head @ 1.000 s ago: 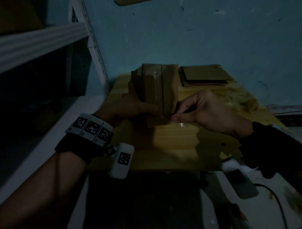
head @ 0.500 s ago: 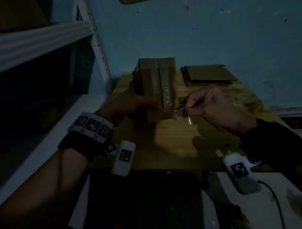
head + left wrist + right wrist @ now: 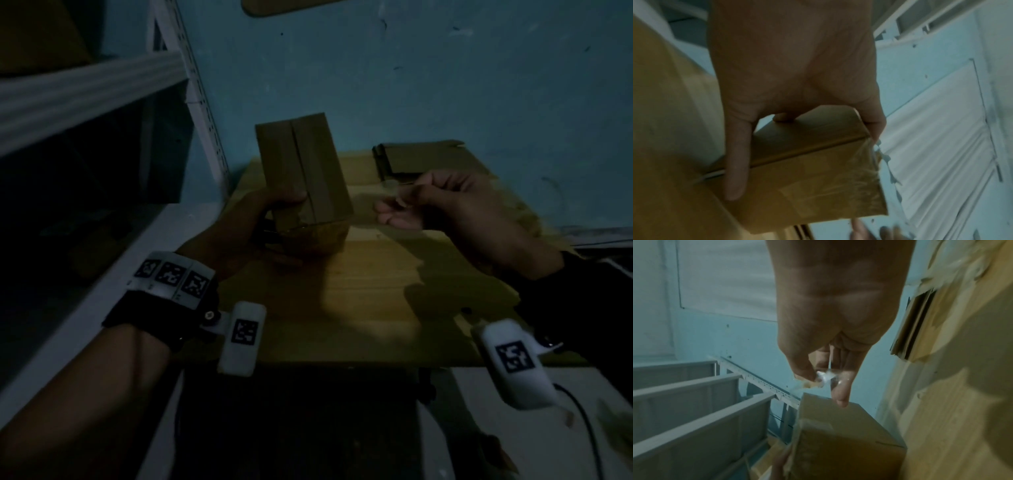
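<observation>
Tape removal from a sealed carton, shown mid-step. The left hand (image 3: 246, 233) grips 1 cardboard box (image 3: 305, 171) near its lower end, thumb across the near face and fingers curled round the far side. The box stands on end, tilted slightly, over the left part of the wooden table (image 3: 370, 301); whether its lower end touches the wood cannot be told. The right hand (image 3: 455, 209) is raised to the right of the box and apart from it. Its thumb and forefinger pinch 1 clear tape scrap (image 3: 825, 377), while the other fingers are loosely extended and hold nothing else. The scrap appears detached from the box, so the step in hand is judged to be stripping the sealing tape. Wrinkled film (image 3: 865, 170) clings to the lower end face, which suggests that the job is only partly done. The next move probably calls for dropping the sticky scrap, which may cling to the fingers, then bringing the right hand back to the lower end to catch an edge of the film while the left hand keeps the box steady. Count: 2 hands, 1 box, 1 scrap, 1 table, 1 stack of flattened cardboard (image 3: 421, 157) at the far right (sheets not countable) and 1 shelf rack (image 3: 85, 92) at the left.
</observation>
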`<state>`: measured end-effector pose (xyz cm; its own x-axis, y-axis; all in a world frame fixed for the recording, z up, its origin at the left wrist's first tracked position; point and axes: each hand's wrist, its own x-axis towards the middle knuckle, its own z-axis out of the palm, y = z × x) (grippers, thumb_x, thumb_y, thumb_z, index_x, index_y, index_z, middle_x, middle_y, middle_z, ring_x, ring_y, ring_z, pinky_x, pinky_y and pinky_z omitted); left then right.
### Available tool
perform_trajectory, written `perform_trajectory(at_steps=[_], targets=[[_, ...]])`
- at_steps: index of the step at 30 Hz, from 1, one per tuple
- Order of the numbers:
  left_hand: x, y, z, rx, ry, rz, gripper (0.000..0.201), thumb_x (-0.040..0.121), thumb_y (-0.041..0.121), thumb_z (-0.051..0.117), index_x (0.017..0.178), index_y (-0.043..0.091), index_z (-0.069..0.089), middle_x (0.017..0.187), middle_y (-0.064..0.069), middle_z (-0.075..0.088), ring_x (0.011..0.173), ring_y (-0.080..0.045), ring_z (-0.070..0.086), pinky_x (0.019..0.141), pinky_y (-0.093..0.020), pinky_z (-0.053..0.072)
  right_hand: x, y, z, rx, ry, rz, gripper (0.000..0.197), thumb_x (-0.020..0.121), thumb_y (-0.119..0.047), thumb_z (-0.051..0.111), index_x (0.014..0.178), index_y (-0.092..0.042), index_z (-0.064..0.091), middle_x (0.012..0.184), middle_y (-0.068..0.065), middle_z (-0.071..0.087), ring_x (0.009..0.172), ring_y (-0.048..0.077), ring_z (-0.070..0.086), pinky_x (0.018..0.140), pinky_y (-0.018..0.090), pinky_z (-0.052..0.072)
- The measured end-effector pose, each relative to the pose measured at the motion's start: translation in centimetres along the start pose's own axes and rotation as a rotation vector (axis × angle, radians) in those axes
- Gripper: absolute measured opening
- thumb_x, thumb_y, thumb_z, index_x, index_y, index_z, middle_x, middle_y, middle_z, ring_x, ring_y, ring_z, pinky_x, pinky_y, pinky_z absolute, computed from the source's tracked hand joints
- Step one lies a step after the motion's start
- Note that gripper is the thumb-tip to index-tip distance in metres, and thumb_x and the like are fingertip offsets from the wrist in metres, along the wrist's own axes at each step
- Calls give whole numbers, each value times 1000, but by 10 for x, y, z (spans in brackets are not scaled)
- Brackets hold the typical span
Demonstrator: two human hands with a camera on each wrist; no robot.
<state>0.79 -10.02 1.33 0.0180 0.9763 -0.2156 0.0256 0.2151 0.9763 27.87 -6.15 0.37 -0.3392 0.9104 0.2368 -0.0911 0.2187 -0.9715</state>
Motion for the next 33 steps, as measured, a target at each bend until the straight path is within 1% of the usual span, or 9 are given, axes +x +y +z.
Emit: perform_trajectory(at_steps=[3, 5, 7, 10, 12, 16, 22, 26, 33], targets=[[0, -1, -2, 1, 7, 2, 67, 64, 44, 80, 126, 24, 62, 123, -13, 70, 113, -37, 67, 91, -62, 55, 1, -2, -8, -128, 51, 8, 22, 98, -19, 60, 93, 2, 66, 93, 20, 75, 90, 30, 75, 83, 39, 62], [0, -1, -3, -20, 3, -3, 72, 60, 45, 82, 126, 26, 61, 124, -12, 70, 112, -36, 67, 91, -62, 54, 1, -1, -18, -328, 121, -14, 42, 91, -37, 68, 97, 5, 68, 84, 19, 74, 73, 25, 72, 68, 30, 60], [0, -2, -1, -23, 5, 0, 62, 65, 44, 80, 122, 26, 63, 120, -11, 72, 110, -35, 68, 91, -59, 55, 1, -1, -30, -467, 189, -47, 47, 79, -44, 76, 90, 1, 68, 72, 14, 73, 56, 19, 65, 51, 24, 52], [1, -4, 4, -9, 14, 2, 48, 71, 39, 82, 114, 28, 64, 110, -8, 75, 106, -33, 69, 92, -58, 55, 1, 1, -41, -506, 128, -68, 38, 74, -38, 78, 83, -2, 69, 65, 11, 70, 52, 18, 58, 48, 25, 48], [2, -4, 7, -32, 20, 1, 52, 66, 38, 86, 113, 28, 65, 106, -7, 76, 106, -34, 69, 94, -59, 54, -1, 5, -40, -474, 86, -66, 33, 76, -34, 77, 84, -2, 72, 68, 11, 72, 52, 16, 60, 48, 24, 48], [2, -5, 3, -65, -4, 10, 66, 56, 43, 83, 116, 23, 66, 118, -14, 72, 113, -39, 66, 94, -61, 53, -4, 7, -37, -350, 41, -62, 18, 78, -25, 75, 84, -8, 75, 69, 6, 74, 56, 12, 62, 53, 20, 50], [3, -8, -5, -125, -78, -9, 92, 47, 36, 91, 130, 14, 60, 134, -19, 62, 123, -40, 59, 101, -61, 48, -7, 0, -39, -262, -53, -81, 13, 78, -17, 71, 81, -5, 72, 70, -1, 73, 59, 10, 60, 55, 17, 48], [3, -10, -5, -138, -141, 15, 111, 31, 44, 99, 130, 15, 59, 130, -16, 66, 116, -38, 63, 88, -55, 57, -7, 2, -37, -308, -53, -90, 15, 76, -19, 71, 80, -4, 72, 69, -3, 75, 54, 8, 58, 53, 17, 43], [1, -9, -2, -214, -194, 31, 116, 40, 42, 97, 142, 15, 50, 133, -16, 63, 115, -38, 63, 92, -66, 51, -5, 4, -50, -353, 17, -75, 24, 76, -22, 73, 81, 2, 73, 77, 5, 76, 54, 9, 57, 52, 17, 42]])
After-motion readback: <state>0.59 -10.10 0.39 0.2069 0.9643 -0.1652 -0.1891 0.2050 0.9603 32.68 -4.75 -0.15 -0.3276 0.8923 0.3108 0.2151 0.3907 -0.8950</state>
